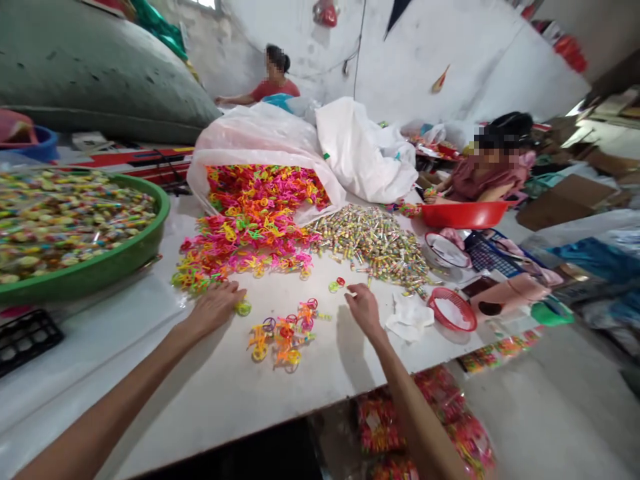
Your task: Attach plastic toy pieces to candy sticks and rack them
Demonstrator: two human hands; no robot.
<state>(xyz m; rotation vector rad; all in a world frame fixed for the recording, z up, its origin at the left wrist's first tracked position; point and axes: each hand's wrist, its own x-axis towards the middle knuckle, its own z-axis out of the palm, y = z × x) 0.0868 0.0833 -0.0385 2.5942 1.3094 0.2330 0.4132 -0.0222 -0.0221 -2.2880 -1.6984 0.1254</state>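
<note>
My left hand (216, 308) rests low over the table at the near edge of a pile of bright plastic toy bicycles (250, 233). Its fingers are curled on a yellow-green toy bicycle (243, 308), whose wheel shows past the fingertips. My right hand (364, 308) is above the table, thumb and forefinger apart, with nothing visible between them. Just beyond its fingertips lies a small toy piece with red and green wheels (335, 286). Between my hands sits a small group of orange, yellow and purple toy bicycles (285, 333), some with small candy tubes among them.
A heap of small candy tubes (375, 243) lies behind my right hand. A white sack (260, 137) spills toys; a green tub (163, 217) stands left. A red basket (453, 310) and crumpled white paper (410, 319) are right. Two people sit across the tables.
</note>
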